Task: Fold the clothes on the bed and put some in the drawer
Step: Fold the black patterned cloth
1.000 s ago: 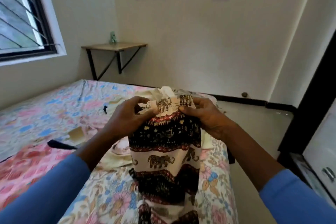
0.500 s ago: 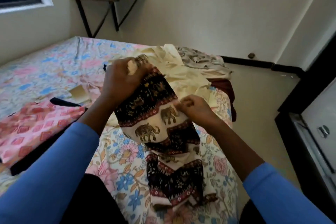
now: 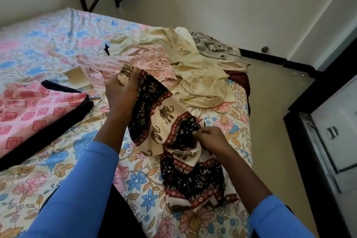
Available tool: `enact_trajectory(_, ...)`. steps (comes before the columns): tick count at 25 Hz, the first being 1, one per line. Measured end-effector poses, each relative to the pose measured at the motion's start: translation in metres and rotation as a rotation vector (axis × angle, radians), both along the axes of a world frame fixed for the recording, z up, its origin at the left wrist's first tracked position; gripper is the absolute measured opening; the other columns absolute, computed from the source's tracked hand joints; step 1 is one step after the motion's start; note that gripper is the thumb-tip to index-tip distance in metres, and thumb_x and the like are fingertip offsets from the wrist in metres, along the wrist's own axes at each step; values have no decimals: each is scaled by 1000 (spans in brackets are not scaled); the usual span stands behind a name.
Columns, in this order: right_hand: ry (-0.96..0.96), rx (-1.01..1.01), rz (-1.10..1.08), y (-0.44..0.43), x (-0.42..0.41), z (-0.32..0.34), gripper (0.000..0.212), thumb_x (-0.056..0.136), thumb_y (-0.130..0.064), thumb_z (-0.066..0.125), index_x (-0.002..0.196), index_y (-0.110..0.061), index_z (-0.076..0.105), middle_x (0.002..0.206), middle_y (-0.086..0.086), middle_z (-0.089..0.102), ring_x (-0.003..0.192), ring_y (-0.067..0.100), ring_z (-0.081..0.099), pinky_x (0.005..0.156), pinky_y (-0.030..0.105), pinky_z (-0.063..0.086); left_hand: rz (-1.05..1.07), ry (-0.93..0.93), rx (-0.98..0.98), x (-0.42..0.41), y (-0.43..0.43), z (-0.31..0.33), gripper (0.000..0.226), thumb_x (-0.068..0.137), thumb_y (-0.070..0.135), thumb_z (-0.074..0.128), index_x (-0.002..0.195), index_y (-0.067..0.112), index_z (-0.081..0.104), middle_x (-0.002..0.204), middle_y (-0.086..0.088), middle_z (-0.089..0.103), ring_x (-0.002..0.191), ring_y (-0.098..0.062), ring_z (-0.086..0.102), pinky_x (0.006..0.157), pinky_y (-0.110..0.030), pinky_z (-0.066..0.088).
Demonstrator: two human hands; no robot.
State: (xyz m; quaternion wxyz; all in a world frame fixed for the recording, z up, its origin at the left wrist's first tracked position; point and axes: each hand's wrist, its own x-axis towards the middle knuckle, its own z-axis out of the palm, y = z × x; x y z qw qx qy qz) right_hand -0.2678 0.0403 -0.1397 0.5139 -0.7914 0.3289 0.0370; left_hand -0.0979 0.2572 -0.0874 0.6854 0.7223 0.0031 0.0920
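Left hand [image 3: 120, 94], right hand [image 3: 211, 140]: cloth [image 3: 166, 116] grip

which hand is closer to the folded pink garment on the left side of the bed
Left. The left hand grips the top of the elephant-print cloth just right of the folded pink garment; the right hand pinches the cloth farther right.

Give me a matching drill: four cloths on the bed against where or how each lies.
1 elephant cloth
2 pink-squares cloth
3 cream cloth
4 grey cloth

a far corner, crumpled
b left side, folded flat
c gripped by left hand and right hand
d right side, rumpled, button showing

Pairs: 1-c, 2-b, 3-d, 4-a
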Motion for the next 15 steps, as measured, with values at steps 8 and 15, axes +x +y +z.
enact_trajectory(8, 47, -352, 139, -12, 10, -2, 12, 92, -24, 77, 100, -15, 75, 85, 3, 73, 58, 17, 60, 56, 29, 46, 33, 298, -457, 9, 6, 11, 70, 74, 58, 87, 119, 12, 58, 123, -9, 68, 112, -25, 69, 96, -46, 60)
enact_trajectory(15, -118, -137, 334, -91, 67, 127, 19, 103, -14, 60, 111, -7, 76, 99, 10, 76, 81, 17, 65, 66, 25, 55, 148, 286, -490, 38, 28, -1, 85, 83, 54, 83, 144, 11, 43, 127, -7, 61, 113, -20, 65, 98, -41, 58)
